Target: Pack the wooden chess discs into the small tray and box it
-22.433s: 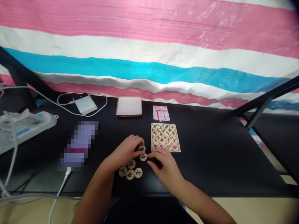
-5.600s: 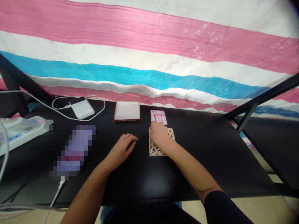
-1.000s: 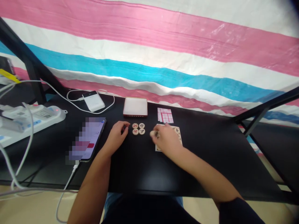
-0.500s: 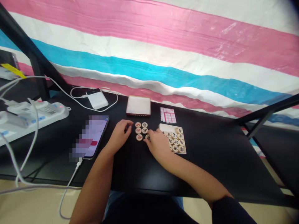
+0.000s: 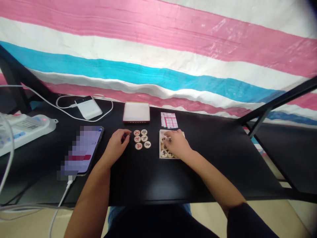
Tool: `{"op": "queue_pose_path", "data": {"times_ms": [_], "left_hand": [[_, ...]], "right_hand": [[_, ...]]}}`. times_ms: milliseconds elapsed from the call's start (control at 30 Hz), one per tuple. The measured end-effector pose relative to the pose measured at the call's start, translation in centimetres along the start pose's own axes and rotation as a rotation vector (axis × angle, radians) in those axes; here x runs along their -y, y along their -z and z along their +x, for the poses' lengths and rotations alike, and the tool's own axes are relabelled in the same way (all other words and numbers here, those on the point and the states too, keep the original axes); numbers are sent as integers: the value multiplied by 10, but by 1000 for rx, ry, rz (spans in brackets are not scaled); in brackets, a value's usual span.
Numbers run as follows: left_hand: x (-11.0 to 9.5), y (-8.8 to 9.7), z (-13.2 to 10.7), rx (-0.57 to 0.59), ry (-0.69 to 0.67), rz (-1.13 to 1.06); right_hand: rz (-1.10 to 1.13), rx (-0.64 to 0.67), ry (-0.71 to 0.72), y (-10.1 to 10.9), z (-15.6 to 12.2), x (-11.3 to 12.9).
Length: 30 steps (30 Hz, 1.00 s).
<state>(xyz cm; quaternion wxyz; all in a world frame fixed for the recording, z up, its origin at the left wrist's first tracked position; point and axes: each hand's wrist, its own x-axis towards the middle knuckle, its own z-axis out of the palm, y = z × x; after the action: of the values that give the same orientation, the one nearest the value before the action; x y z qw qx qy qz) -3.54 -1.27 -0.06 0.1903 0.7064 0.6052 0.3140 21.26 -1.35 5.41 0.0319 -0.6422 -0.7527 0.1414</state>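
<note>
Several round wooden xiangqi pieces [image 5: 142, 138] with red and black characters lie face up in a small group on the black table [image 5: 198, 185]. My left hand [image 5: 115, 144] rests just left of this group, its fingers loosely curled and its index fingertip close to the nearest piece, with nothing visible in it. My right hand [image 5: 177, 143] sits over a shallow cream tray [image 5: 159, 145] and covers most of the pieces [image 5: 164, 153] packed inside. Its fingertips touch those pieces, and I cannot tell whether it grips one.
Behind the pieces lies a white, red-edged box lid [image 5: 136, 112], with pink-printed paper cards [image 5: 169, 120] to its right. A phone [image 5: 81, 150] with a pixelated screen, a white power bank [image 5: 88, 107], a power strip [image 5: 22, 132] and cables lie at left. Striped plastic sheeting hangs behind.
My right hand has moved right, from the loose pieces back onto the tray. The loose group has grown over the last second, and my head view has shifted slightly.
</note>
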Motion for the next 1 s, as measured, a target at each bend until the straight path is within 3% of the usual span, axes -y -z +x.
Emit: {"op": "queue_pose_path", "data": {"times_ms": [133, 500, 600, 700, 800, 900, 1000], "left_hand": [[0, 1, 1, 2, 15, -3], [1, 1, 1, 7, 0, 13], [1, 2, 1, 3, 6, 9], [0, 2, 2, 3, 9, 7], [0, 2, 2, 4, 0, 3], [0, 2, 1, -3, 0, -4], [0, 3, 0, -12, -5, -12]], "right_hand": [[-62, 94, 56, 2, 5, 10], [-188, 217, -17, 7, 22, 27], [-184, 184, -4, 10, 21, 23], [-149, 44, -1, 15, 10, 25], [-67, -39, 137, 12, -7, 43], [-31, 1, 327, -5, -20, 69], [-48, 18, 392, -23, -25, 85]]}}
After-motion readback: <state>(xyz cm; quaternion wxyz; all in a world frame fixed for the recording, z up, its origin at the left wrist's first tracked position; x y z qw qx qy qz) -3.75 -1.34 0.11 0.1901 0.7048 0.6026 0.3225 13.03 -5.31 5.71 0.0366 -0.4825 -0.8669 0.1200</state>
